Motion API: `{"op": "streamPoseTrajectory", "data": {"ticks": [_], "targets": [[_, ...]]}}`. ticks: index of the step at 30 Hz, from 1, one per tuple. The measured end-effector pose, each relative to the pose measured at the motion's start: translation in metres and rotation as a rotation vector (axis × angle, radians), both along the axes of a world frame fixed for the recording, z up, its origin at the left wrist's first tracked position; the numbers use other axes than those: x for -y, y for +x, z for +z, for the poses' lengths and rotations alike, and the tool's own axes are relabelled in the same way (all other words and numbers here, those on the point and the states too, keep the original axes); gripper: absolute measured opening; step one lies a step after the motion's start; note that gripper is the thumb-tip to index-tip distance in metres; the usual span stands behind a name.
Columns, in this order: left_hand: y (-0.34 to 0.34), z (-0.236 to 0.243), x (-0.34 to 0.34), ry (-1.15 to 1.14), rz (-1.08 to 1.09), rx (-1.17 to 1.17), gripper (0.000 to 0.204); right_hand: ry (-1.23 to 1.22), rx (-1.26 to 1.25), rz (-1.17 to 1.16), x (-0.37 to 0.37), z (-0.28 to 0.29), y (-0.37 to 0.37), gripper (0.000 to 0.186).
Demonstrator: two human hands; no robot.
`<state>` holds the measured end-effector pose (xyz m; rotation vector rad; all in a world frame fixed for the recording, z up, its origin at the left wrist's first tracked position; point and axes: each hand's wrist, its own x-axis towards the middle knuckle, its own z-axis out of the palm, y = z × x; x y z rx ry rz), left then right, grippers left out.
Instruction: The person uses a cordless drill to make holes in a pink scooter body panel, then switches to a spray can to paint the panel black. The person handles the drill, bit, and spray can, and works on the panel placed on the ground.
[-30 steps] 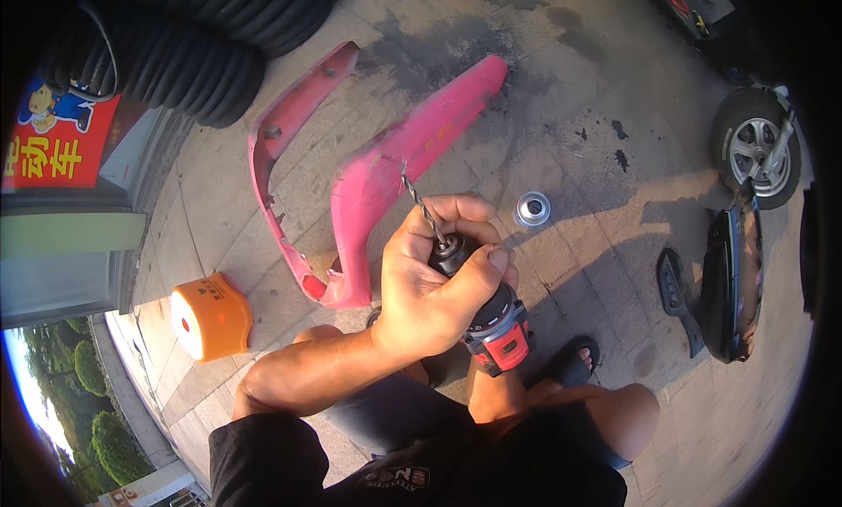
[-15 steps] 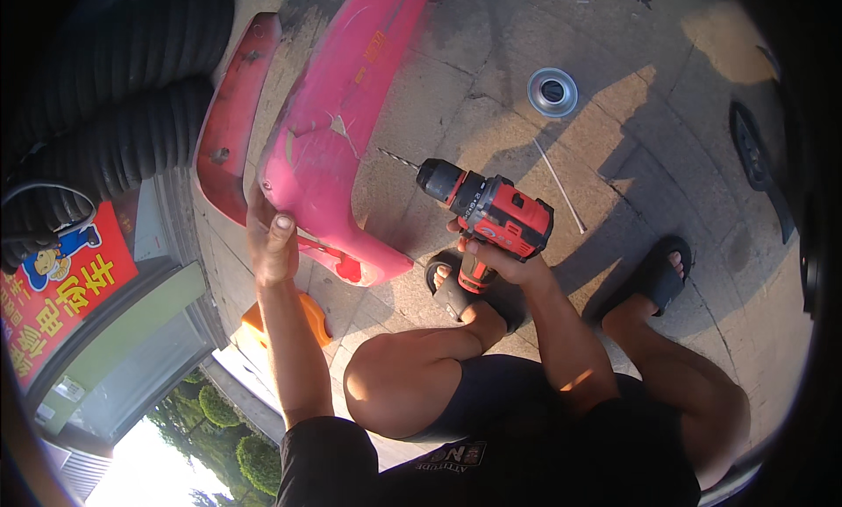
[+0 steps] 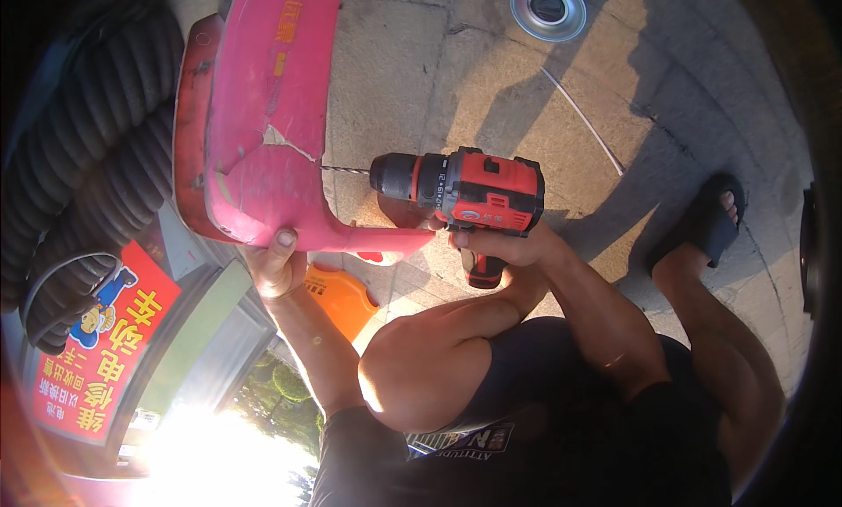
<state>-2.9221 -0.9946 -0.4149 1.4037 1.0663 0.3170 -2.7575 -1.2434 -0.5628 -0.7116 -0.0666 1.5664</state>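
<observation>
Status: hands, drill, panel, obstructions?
Left hand against pink panel, grip unclear; right hand gripping red drill. Bit points at panel's cracked edge, contact unclear. Nothing visible between.

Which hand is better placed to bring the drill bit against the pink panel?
Likely the right hand: it grips the drill, bit pointing at the pink panel, while the left hand holds that panel's edge.

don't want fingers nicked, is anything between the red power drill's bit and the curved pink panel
Nothing visible. The red-and-black power drill in the right hand points its spiral metal bit at the curved pink panel; contact is unclear. The left hand holds the panel's lower edge, off the bit's line.
</observation>
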Motion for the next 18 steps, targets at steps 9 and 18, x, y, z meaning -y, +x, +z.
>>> {"op": "streamPoseTrajectory", "data": {"ticks": [9, 18], "targets": [[0.012, 0.009, 0.003, -0.131, -0.011, 0.015, 0.082, 0.064, -0.194, -0.065, -0.006, -0.003, -0.009, 0.035], [0.019, 0.007, 0.003, -0.125, -0.065, 0.052, 0.077, 0.074, -0.211, -0.078, -0.010, -0.002, -0.013, 0.036]]}}
